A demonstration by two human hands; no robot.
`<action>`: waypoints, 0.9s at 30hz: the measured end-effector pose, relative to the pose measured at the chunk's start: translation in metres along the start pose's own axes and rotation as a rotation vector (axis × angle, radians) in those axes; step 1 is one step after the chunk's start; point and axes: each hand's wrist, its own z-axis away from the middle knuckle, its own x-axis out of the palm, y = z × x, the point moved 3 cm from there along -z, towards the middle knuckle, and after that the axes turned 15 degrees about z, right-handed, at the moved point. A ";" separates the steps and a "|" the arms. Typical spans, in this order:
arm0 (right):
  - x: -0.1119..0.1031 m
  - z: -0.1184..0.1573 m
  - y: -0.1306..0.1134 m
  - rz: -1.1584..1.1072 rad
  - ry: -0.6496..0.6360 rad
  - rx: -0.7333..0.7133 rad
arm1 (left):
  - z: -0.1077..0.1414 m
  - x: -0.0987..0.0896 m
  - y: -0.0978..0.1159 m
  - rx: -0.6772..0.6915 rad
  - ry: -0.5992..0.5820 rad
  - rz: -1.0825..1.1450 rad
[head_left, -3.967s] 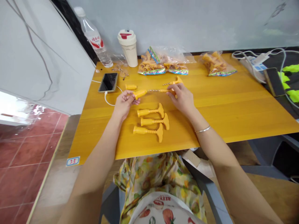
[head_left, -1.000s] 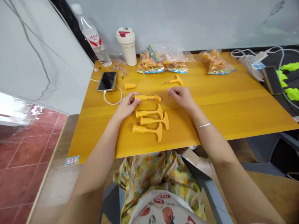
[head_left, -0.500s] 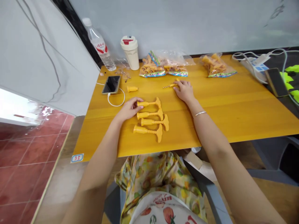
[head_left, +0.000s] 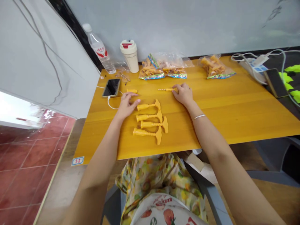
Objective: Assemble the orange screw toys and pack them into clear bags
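Right hand (head_left: pixel 184 94): fingers clamped on the yellow plastic corkscrew with bare metal spiral (head_left: pixel 168 89), handle end mostly hidden under them, tip pointing toward the left fingers. Left hand (head_left: pixel 126 104): thumb and fingers apart at the short yellow plastic sleeve (head_left: pixel 133 91); can't tell if they touch. So spiral and sleeve are separate. Four sleeved yellow T-handled corkscrews (head_left: pixel 142 117) lie on the wood-toned counter (head_left: pixel 225 112), nearer the body than both sets of fingers, out of either grip.
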 end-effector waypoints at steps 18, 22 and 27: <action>-0.028 0.012 -0.032 0.055 0.085 -0.182 | -0.014 0.018 0.015 0.047 0.054 0.040; -0.035 0.017 -0.042 0.088 0.133 -0.242 | -0.015 0.021 0.014 0.039 0.054 0.037; -0.040 0.024 -0.056 0.094 0.175 -0.286 | -0.015 0.023 0.018 0.055 0.018 -0.020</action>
